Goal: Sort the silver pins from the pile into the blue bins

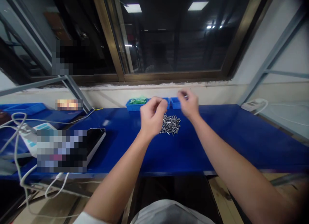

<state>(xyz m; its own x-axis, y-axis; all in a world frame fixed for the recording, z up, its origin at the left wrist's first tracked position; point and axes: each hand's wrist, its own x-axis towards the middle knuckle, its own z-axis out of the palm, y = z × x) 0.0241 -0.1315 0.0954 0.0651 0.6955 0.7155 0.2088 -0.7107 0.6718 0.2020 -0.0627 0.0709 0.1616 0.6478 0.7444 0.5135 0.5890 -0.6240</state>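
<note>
A loose pile of small silver screws (pixel 172 124) lies on the blue tabletop (pixel 154 156). My left hand (pixel 153 116) is held above the pile's left edge, its fingers curled into a pinch. Whatever may be between those fingers is hidden. Farther right, in front of the right blue bin (pixel 175 103), my right hand (pixel 190 104) is blurred by motion with its fingers bent together. A small metal piece (pixel 186 97) glints at its fingertips, too smeared to name exactly. The middle blue bin (pixel 166 101) is partly behind my left hand.
Another blue bin (pixel 135 105) holds green plastic bags (pixel 138 100) by the wall. At left lie a dark device (pixel 94 138), partly pixelated, and looping white cables (pixel 18 146). A white power strip (pixel 252 105) sits at the back right. Grey metal posts (pixel 77 92) rise from the table.
</note>
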